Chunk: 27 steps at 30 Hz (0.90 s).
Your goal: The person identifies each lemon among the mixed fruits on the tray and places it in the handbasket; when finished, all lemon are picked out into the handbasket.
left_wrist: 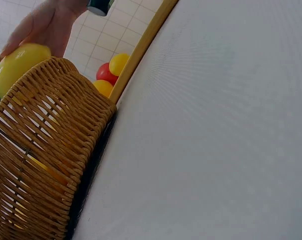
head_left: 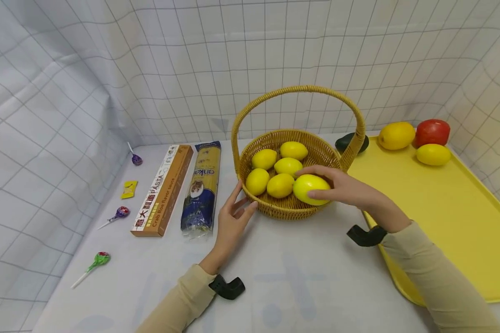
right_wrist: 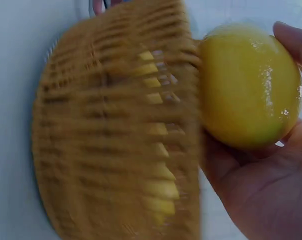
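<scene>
Toward the back centre stands a wicker basket (head_left: 289, 213) with a tall arched handle, several yellow lemons (head_left: 280, 185) lying in it. My right hand (head_left: 341, 185) holds another, larger-looking lemon (head_left: 310, 189) at the basket's front right rim, thumb on the near side and fingers over the far side. The right wrist view shows this lemon (right_wrist: 251, 85) glossy, with a greenish tint low down, beside the wicker wall (right_wrist: 116, 130). At the front left, my left hand (head_left: 232, 219) touches the rim with spread, fairly straight fingers.
Right of the basket, a yellow tray (head_left: 441, 217) bears a red fruit (head_left: 432, 132) and two yellow fruits (head_left: 433, 154). A dark green avocado (head_left: 352, 143) lies behind the handle. Leftward are a spaghetti pack (head_left: 201, 189), a pasta box (head_left: 162, 190), lollipops (head_left: 102, 258) and a yellow sachet (head_left: 129, 189).
</scene>
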Available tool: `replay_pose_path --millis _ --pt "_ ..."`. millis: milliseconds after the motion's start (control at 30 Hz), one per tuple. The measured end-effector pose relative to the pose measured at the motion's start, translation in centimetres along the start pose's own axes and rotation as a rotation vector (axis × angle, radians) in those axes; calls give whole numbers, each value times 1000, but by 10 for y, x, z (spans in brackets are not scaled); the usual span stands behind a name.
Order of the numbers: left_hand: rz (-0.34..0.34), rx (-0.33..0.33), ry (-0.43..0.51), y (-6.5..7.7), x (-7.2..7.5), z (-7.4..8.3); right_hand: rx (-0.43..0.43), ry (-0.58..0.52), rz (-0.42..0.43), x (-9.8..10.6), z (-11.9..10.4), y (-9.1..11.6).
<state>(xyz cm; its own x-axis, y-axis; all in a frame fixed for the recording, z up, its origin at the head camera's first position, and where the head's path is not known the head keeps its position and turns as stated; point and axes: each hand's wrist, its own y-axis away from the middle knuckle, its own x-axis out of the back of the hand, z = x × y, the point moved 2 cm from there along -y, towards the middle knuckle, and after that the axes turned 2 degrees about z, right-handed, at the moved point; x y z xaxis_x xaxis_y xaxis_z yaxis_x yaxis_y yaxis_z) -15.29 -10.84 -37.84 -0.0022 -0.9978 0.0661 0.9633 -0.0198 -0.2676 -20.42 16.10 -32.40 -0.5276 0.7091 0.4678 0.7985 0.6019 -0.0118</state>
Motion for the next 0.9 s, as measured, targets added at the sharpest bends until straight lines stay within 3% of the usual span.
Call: replay_pose_path --millis 133,267,467,733,900 --pt "0 -3 -1 0 -1 -1 -23 -25 -61 -17 6 -28" --pt "0 -9 -5 0 -2 0 -44 16 -143 -26 10 -40" --pt "1 -11 -19 0 -1 0 -35 69 -180 -26 9 -40" --pt "2 -9 -24 -1 -1 1 -46 -48 -124 -16 14 -38" --pt "1 -4 -10 -1 -2 0 -26 -89 -143 -4 13 -25"
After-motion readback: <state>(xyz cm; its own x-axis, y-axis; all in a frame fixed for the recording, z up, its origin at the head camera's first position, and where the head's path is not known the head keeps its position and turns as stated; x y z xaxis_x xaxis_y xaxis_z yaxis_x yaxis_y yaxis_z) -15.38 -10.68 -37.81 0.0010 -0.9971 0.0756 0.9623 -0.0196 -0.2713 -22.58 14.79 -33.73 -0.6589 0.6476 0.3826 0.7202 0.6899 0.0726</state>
